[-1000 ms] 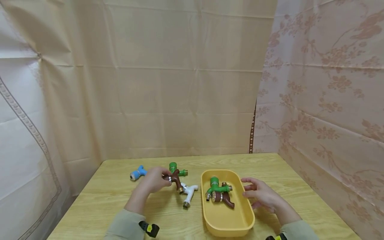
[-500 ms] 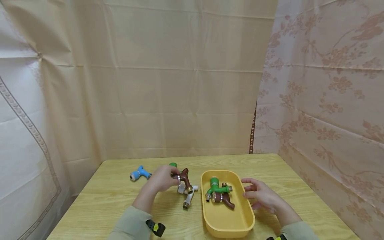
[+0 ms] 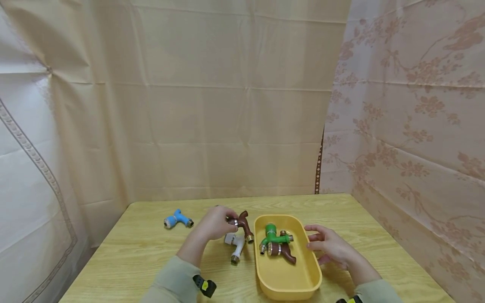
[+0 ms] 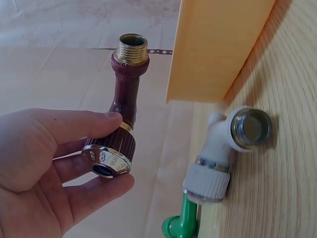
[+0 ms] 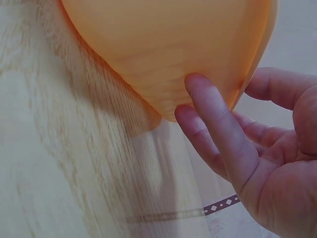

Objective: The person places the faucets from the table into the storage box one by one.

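Note:
My left hand (image 3: 217, 223) pinches a brown tap (image 3: 244, 225) by its ribbed knob, held above the table just left of the yellow tub (image 3: 289, 291). In the left wrist view its brass threaded end points up, and thumb and fingers lie round the knob. A white tap (image 3: 238, 245) lies on the table below that hand. Behind the hand, a green tap (image 4: 184, 223) shows only in the left wrist view. My right hand (image 3: 333, 247) touches the tub's right side with spread fingers. Inside the tub, a green tap (image 3: 279, 238) lies over brown tap parts (image 3: 287, 253).
A blue tap (image 3: 178, 219) lies at the left on the wood-grain table (image 3: 125, 256). Beige cloth (image 3: 227, 126) hangs behind the table, and floral cloth (image 3: 417, 139) hangs along the right side.
My left hand has carried the brown tap rightward, from over the green and white taps to beside the tub's left rim. The blue tap is now fully uncovered. My right hand has stayed put.

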Available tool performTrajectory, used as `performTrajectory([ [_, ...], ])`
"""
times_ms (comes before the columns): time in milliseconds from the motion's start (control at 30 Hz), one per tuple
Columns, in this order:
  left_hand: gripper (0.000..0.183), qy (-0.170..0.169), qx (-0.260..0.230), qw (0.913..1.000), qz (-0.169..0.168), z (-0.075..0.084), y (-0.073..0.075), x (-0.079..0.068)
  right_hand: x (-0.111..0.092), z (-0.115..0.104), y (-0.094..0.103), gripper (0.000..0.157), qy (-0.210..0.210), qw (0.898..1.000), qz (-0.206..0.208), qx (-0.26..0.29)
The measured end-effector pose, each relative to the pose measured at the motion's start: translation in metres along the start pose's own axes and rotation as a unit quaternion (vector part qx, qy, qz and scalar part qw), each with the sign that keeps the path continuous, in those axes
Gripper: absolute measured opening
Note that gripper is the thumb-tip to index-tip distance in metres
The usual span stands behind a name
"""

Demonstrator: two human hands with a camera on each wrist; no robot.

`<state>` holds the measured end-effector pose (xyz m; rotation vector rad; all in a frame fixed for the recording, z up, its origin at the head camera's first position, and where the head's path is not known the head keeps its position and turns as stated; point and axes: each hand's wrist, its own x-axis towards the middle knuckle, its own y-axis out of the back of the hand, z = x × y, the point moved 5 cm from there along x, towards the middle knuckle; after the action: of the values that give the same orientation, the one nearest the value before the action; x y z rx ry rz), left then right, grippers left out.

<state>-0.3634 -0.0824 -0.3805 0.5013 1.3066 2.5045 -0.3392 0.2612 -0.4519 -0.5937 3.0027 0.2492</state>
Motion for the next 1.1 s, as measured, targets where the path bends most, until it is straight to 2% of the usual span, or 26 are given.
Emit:
performTrajectory([
  [133,0.015,-0.012,-0.003,0.9999,0.001,0.007,-0.003,0.004,0.000,0.001,0.000,0.068,-0.002,1.000,0.001,-0.001],
  [733,0.021,-0.013,-0.023,0.9996,-0.004,0.030,-0.023,0.024,0.001,0.000,0.001,0.067,-0.006,1.000,0.006,-0.003],
  [1100,0.015,-0.024,-0.026,0.9993,-0.004,0.041,-0.035,0.036,0.000,0.001,0.001,0.068,-0.003,1.000,0.005,-0.004],
])
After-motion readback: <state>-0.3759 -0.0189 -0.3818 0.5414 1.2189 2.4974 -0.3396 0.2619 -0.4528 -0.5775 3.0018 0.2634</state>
